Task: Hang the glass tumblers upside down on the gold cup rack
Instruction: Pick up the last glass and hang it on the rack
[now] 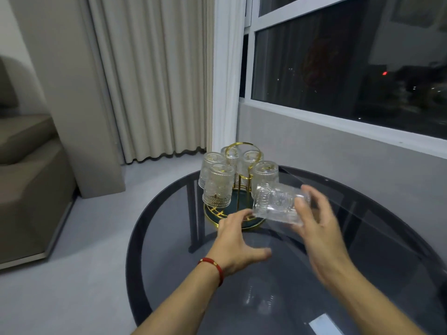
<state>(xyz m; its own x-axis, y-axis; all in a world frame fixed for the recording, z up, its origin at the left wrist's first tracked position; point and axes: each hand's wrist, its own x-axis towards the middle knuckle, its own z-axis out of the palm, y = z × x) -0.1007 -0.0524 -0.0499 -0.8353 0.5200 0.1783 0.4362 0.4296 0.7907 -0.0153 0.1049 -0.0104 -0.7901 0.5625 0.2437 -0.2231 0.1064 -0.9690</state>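
Round dark glass table (pixel 362 274); gold cup rack (pixel 238 189) w/ green base sits on far-left part; floor shows thru top.

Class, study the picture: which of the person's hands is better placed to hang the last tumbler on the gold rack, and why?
The right hand. It already holds the loose tumbler, tipped on its side beside the gold rack. The left hand is open and empty, low by the rack's base, so it would probably only steady things.
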